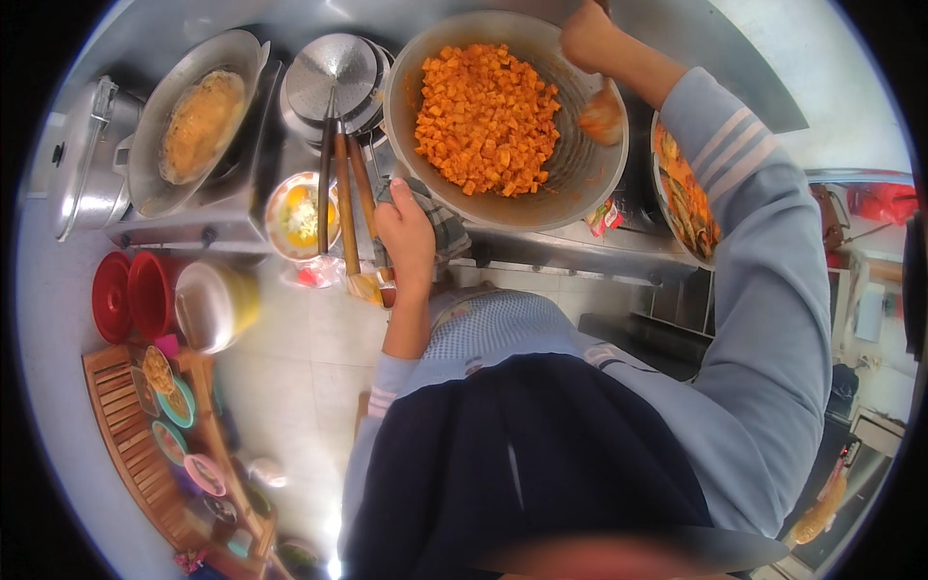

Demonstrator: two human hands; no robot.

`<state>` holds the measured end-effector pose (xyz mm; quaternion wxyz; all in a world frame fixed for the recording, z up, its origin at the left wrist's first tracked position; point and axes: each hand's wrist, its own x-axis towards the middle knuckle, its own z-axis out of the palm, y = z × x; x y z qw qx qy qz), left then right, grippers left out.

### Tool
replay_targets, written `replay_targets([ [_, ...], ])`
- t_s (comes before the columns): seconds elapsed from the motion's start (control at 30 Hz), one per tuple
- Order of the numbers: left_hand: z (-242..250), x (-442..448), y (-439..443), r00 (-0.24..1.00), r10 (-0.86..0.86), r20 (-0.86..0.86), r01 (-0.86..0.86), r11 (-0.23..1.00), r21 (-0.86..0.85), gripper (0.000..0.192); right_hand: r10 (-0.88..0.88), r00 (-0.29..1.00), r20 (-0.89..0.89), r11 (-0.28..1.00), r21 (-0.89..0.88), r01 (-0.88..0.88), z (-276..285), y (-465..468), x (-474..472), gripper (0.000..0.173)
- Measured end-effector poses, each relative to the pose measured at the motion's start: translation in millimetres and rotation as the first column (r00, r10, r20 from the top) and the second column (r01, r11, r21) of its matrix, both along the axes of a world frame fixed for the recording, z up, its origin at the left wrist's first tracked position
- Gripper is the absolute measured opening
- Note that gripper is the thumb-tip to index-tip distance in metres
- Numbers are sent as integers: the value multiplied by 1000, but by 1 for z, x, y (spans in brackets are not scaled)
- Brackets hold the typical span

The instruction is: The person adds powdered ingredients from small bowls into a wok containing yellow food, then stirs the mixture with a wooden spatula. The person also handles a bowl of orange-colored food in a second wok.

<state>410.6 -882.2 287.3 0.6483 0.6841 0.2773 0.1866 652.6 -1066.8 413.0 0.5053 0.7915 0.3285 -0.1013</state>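
Observation:
A large metal wok holds orange, sauce-coated diced pieces, heaped towards its left side. My right hand is closed on the handle of a spatula, whose sauce-smeared blade lies against the wok's right inner wall. My left hand grips a dark checked cloth at the wok's lower left edge; the wok's handle there is hidden. Just left of that hand, long wooden handles stick out from stacked strainers. A bowl of eggs and chopped pale bits stands beside them.
Left on the stove, a second wok holds something frying in oil, beside a lidded metal pot. At right, partly under my sleeve, is a pan of food in red sauce. Red buckets and a wooden rack with bowls stand lower left.

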Motion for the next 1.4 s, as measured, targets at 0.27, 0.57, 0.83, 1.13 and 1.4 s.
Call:
replay_targets([
  [0.27, -7, 2, 2, 999, 33, -16, -32, 999, 23, 56, -117, 403, -908, 762, 178, 623, -20, -34, -42, 18],
  [0.57, -9, -9, -3, 999, -30, -39, 31, 999, 34, 54, -152, 872, -466, 281, 825, 490, -51, 62, -130, 18],
  [0.83, -3, -10, 4, 996, -77, -41, 73, 993, -94, 55, -134, 865, -484, 230, 833, 502, -11, -10, -64, 26],
  [1.13, -6, -8, 10, 996, -74, -49, 66, 987, -145, 56, -265, 722, -639, 795, 279, 538, 53, 3, -114, 20],
  [1.4, -8, -7, 7, 997, -72, -3, 72, 995, -75, 57, -274, 932, -237, 371, 868, 330, -76, 45, -121, 21],
])
